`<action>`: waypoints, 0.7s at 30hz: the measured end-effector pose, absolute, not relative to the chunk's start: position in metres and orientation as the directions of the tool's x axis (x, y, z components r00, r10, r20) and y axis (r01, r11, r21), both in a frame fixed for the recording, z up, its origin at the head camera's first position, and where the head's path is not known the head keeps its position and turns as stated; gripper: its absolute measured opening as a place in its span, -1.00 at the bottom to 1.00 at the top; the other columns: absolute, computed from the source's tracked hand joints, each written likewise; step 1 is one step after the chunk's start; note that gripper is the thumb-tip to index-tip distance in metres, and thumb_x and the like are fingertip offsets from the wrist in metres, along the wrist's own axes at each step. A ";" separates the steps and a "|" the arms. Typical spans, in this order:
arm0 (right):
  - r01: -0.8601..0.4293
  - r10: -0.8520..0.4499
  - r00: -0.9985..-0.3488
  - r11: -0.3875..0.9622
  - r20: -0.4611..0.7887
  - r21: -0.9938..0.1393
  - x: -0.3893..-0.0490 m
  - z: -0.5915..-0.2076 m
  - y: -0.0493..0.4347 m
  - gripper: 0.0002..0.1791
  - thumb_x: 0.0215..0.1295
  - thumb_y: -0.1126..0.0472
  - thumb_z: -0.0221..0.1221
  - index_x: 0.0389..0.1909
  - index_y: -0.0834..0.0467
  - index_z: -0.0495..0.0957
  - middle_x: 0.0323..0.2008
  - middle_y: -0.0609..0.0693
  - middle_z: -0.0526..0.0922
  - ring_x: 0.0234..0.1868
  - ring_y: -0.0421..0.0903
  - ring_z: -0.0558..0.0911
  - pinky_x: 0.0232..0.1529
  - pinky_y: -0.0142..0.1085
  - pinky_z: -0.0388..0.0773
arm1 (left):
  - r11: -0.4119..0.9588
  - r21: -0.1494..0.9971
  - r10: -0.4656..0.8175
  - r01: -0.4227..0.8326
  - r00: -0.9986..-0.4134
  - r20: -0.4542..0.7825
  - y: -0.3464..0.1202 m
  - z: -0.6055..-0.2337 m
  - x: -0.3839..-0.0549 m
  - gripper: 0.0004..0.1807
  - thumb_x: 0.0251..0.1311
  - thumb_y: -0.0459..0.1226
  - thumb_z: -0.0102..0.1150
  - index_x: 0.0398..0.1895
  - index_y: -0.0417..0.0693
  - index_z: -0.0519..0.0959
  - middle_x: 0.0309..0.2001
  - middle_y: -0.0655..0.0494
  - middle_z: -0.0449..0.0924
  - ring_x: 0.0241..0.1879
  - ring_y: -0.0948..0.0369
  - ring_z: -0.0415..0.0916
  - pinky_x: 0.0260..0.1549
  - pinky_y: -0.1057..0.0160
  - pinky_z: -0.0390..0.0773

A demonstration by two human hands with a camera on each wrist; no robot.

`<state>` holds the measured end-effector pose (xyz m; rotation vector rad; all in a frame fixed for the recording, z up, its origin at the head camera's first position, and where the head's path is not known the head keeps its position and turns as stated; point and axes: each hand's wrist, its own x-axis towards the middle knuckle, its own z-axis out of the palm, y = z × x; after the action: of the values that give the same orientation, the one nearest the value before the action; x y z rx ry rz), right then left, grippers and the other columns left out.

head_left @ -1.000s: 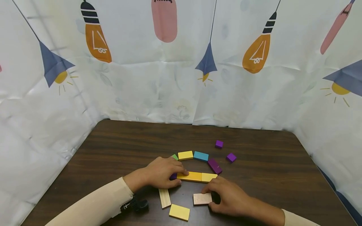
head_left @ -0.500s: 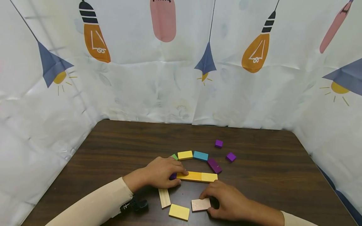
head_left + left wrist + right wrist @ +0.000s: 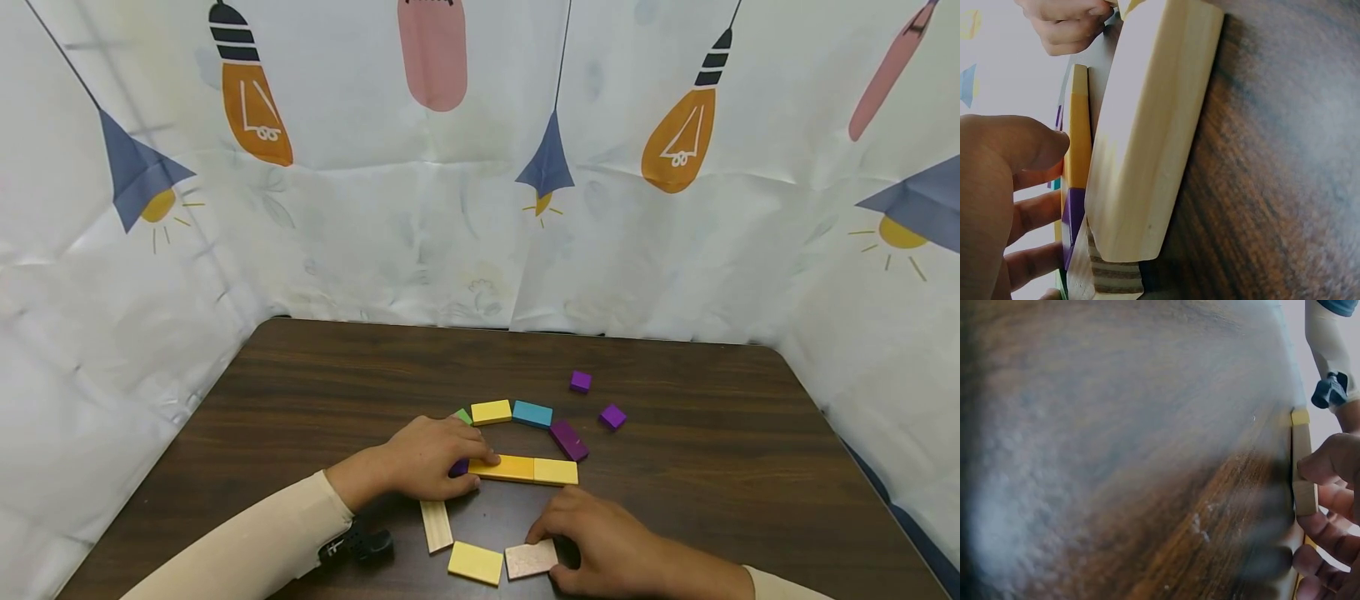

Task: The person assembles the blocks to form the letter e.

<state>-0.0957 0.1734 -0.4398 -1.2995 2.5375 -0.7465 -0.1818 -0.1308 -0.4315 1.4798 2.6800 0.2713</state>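
Observation:
My right hand [image 3: 607, 537] pinches a pale wooden block [image 3: 531, 559] flat on the table, thumb at the near side and fingers at the far side. Just left of it lies a yellow block [image 3: 476, 563], a narrow gap between them. My left hand [image 3: 427, 460] rests over the left end of a row, with its fingers extended. One finger touches an orange block [image 3: 513, 469]; a purple block [image 3: 1073, 215] is partly hidden under the hand. A light yellow block [image 3: 556, 472] ends the row. Below the left hand lies a long light wooden block [image 3: 437, 527].
Behind the row, a yellow block [image 3: 491, 412], a blue block [image 3: 532, 414] and a dark purple block [image 3: 569, 440] form an arc, with a green block [image 3: 462, 416] partly covered. Two purple cubes, one far [image 3: 581, 382] and one nearer [image 3: 612, 417], lie apart on the brown table [image 3: 712, 442].
My right hand has slid the pale wooden block toward me and slightly left, up beside the yellow block, turning it a little. The left hand stays in place.

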 end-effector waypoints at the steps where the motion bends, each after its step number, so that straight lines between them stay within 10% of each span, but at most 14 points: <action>1: -0.705 -0.802 -0.594 0.485 0.059 -0.518 -0.095 -0.440 0.173 -0.64 0.20 0.11 0.42 0.00 -0.25 0.63 -0.08 -0.44 0.52 -0.03 -0.36 0.46 -0.16 -0.38 0.51 | 0.521 0.186 0.845 0.833 -0.534 0.027 -0.131 -0.432 -0.182 -0.62 0.39 0.05 0.17 0.23 0.38 0.62 0.10 0.41 0.59 0.10 0.31 0.51 -0.24 0.26 0.60; 21: -0.666 -0.786 -0.618 0.508 0.022 -0.546 -0.097 -0.436 0.174 -0.66 0.26 -0.06 0.39 0.04 -0.28 0.62 -0.07 -0.45 0.54 -0.02 -0.36 0.45 -0.14 -0.36 0.51 | 0.529 0.186 0.840 0.828 -0.542 0.026 -0.131 -0.432 -0.182 -0.62 0.39 0.05 0.17 0.24 0.38 0.62 0.12 0.40 0.60 0.14 0.30 0.51 -0.18 0.21 0.61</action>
<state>-0.0971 0.1743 -0.4358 -1.2364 2.5226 -0.7638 -0.1818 -0.1307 -0.4321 1.4681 2.6881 0.2712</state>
